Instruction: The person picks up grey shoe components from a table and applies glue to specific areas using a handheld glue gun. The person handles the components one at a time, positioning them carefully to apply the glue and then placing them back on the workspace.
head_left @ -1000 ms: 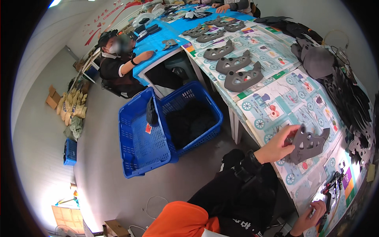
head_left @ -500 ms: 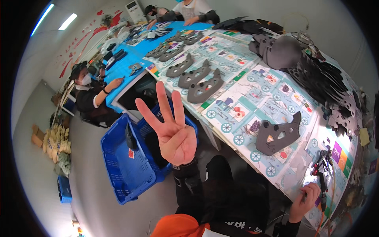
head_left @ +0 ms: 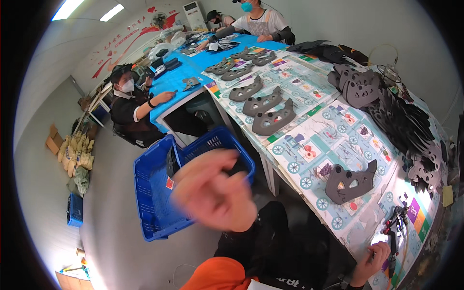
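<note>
Since half a second ago, my left hand [head_left: 215,193] has folded from three raised fingers into a half-curled blur; whether it holds anything I cannot tell. It hovers over two blue crates [head_left: 150,183], masking much of the dark contents of one. My right hand [head_left: 372,263] bends loosely by the near corner of the table [head_left: 314,123], beside one black-and-red tool [head_left: 397,222]; its fingertips are too small to read, so I cannot say if they grip, and the forearm is cut off below. One grey cut-out piece [head_left: 349,192] lies alone near that corner, in from the table's front edge. Three more grey pieces [head_left: 274,121] line that edge farther up; those beyond overlap, their count unclear. Dark strips [head_left: 401,116] heap along the back edge, too tangled to count.
</note>
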`<action>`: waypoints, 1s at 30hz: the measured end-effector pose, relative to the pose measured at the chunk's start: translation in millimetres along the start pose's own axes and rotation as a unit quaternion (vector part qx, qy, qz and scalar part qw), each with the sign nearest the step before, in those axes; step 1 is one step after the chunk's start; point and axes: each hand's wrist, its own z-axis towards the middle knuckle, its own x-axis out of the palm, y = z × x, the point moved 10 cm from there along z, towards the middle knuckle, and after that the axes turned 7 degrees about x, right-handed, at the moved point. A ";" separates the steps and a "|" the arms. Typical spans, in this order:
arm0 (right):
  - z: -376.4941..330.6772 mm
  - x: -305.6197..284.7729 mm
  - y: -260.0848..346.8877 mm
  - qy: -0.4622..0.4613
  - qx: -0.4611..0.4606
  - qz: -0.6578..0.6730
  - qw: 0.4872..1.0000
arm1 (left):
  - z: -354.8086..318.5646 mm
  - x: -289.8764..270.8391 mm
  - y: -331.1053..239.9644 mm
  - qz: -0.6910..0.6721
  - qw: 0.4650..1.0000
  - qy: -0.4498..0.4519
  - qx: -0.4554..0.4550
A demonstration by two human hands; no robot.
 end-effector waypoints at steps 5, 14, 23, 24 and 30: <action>-9.5 -14.0 -24.8 -0.040 -0.018 -0.015 0.999 | 0.1 -19.2 -18.3 -0.302 0.941 -0.115 -0.098; -6.0 -5.9 4.2 -0.004 -0.019 0.003 1.000 | -41.6 74.7 -55.6 -0.660 0.495 0.242 -0.511; -2.0 -15.3 4.3 -0.032 -0.028 -0.008 0.999 | -157.3 78.9 -36.1 -0.464 0.388 0.501 -0.620; -0.7 -6.0 5.2 -0.015 -0.015 0.015 1.000 | -177.5 58.5 -55.9 -0.452 0.262 0.596 -0.609; 1.9 -6.4 0.1 -0.003 -0.008 0.030 1.000 | -92.1 111.6 80.9 -0.474 0.637 0.120 -0.595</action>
